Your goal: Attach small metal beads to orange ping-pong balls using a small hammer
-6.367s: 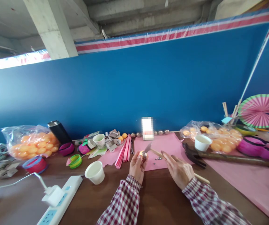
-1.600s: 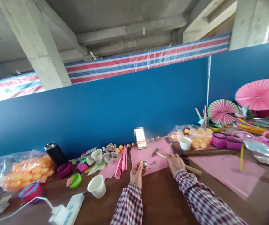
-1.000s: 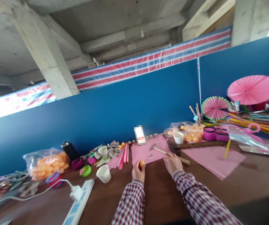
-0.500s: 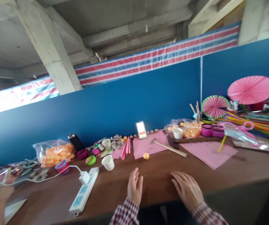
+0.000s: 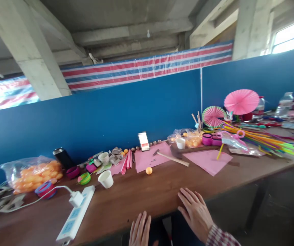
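My left hand rests at the table's front edge, its fingers stretched out and nothing in it. Off to its right, my right hand lies flat at the edge with fingers spread, also holding nothing. Beyond both hands, an orange ball sits on the brown table, just in front of a pink paper sheet. Across that sheet lies a hammer with a wooden handle. A white paper cup stands left of the ball.
At left are a white power strip with a plug in it, a bag of orange balls and a black bottle. To the right lie another pink sheet, pink scissors, colourful pipe cleaners and paper fans.
My left hand has drawn back towards me to the table edge. My right hand has shifted slightly. The view has turned right, and the other person's arm at left is out of frame.
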The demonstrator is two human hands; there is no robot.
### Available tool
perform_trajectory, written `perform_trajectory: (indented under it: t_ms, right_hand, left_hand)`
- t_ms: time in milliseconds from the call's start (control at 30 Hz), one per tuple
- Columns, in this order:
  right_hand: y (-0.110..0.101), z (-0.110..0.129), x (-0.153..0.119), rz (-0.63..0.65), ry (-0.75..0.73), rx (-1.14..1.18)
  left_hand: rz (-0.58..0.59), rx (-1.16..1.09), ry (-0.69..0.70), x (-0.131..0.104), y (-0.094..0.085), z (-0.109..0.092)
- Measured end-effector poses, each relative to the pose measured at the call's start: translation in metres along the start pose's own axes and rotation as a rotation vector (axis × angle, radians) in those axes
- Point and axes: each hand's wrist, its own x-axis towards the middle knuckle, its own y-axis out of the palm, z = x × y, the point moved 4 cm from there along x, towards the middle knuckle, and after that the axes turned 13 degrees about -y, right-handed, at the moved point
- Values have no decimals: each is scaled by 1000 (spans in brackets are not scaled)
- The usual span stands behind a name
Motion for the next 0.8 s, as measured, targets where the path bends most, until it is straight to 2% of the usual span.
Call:
perform_trajectory:
  t_ms: [67,100,167,233,300,400,500,567,667,800]
  right_hand:
    - [-3,-3,17,56,9,88]
    - [-4,-5,29,79,-2,124]
    - [-6,-9,59,79,-18,135]
    - [0,-11,93,99,-20,129]
    - [14,-10,125,149,-1,140]
    - [42,1,156,174,8,156]
    - [70,14,164,171,2,226]
    - [84,20,161,194,-30,244]
    - [91,21,155,201,-42,271]
    - [85,20,152,178,-24,291]
  left_hand:
    - [126,-140,-58,19,-15,-4]
    - [169,-227,-140,33,-24,-6]
    - [125,-409,-338,64,-41,-6]
    - [113,-528,-391,97,-45,-10]
    - [124,-523,-357,127,-35,-15]
    - [166,-445,-339,157,-1,-14]
    - [182,-332,-356,166,35,-8]
    - [219,-288,-345,163,51,-6]
    - [237,-259,-348,157,60,-3]
    - [283,-183,-340,154,59,-3]
